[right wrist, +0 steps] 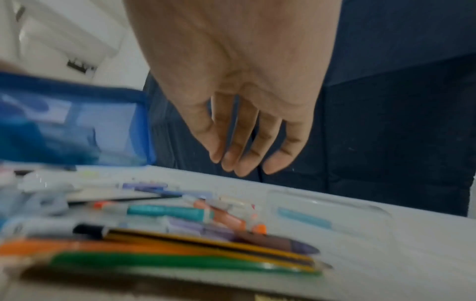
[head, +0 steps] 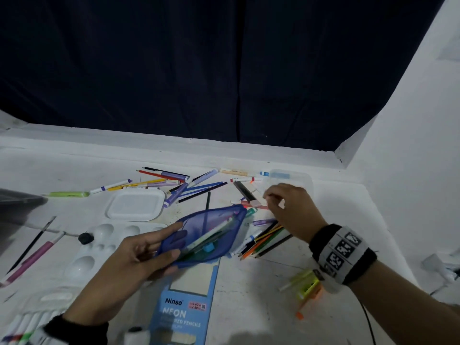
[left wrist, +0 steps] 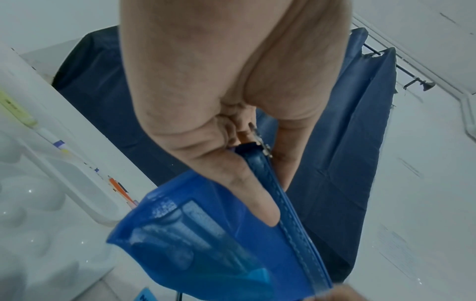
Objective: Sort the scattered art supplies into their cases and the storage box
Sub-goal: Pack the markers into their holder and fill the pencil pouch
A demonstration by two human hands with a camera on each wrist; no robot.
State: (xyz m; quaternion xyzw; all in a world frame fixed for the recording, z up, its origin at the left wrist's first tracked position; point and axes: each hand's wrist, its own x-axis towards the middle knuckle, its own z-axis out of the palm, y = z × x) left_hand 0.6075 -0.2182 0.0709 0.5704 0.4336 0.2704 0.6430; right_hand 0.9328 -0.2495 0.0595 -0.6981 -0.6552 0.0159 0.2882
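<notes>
Left hand (head: pixel 124 267) holding blue mesh pouch (head: pixel 206 235), right hand (head: pixel 291 207) above scattered pens (head: pixel 249 205)

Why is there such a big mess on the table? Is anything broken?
Nothing looks broken. Pencils and pens lie scattered and crossed on the white table, not in cases. The left hand holds the open blue mesh pouch; the right hand hovers empty over more pencils.

Translucent blue mesh pouch (head: pixel 206 235); white palette (head: pixel 99 247); light-blue pencil box (head: pixel 184 305); teal marker (right wrist: pixel 170 211)
</notes>
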